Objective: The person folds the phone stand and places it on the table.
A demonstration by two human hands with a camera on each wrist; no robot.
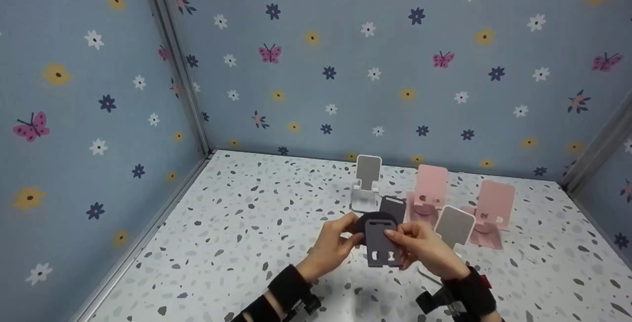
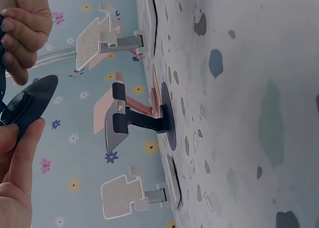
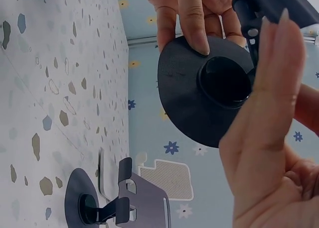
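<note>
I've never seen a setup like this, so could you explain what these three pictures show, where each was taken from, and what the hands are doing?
No machine here: a person works with bare hands. The wide picture comes from a head-worn camera; the other two come from cameras strapped on each wrist, so they look sideways. The left hand and right hand together hold a dark grey plastic phone stand with a round base. On the speckled white table stand more phone stands: a white one, two pink ones, another dark grey one and a white one behind the right hand.
</note>
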